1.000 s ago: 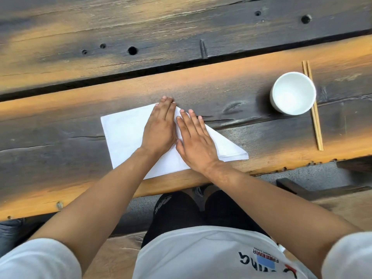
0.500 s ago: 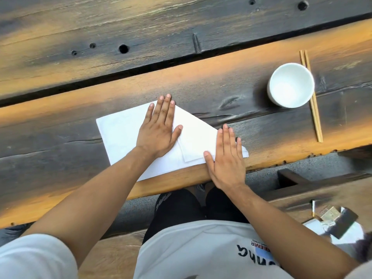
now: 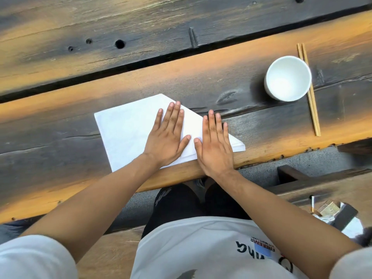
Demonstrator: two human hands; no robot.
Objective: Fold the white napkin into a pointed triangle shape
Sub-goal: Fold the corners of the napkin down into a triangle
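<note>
At the near edge of the table [image 3: 201, 172], both hands lie flat on the white napkin [image 3: 128, 133], which sits on the front plank in front of the person. The right hand [image 3: 214, 146] is pressed palm down on the napkin's right part, its fingers [image 3: 211, 121] straight and close together, tips reaching past the slanted far edge onto bare wood. Half a second ago this hand was further right, near the napkin's right-hand point and partly off the paper; it has now slid back left, so its thumb lies just beside the left thumb without clearly touching.

The left hand [image 3: 168, 137] has hardly shifted: it holds the middle of the napkin down with straight, closed fingers pointing away from the person. Neither hand grips or pinches anything; both only press.

Judged from this, the right hand has been running along the diagonal fold to sharpen the crease. 1 corner looks folded: the right side tapers to a layered point near the table edge, while the left side keeps its square corners. So the napkin is probably only part way to a pointed triangle, and the left corner likely needs a matching fold.

Further off to the right stands a white cup [image 3: 287, 78], with 2 wooden chopsticks [image 3: 309, 91] lying together just behind it, both well apart from the napkin.
</note>
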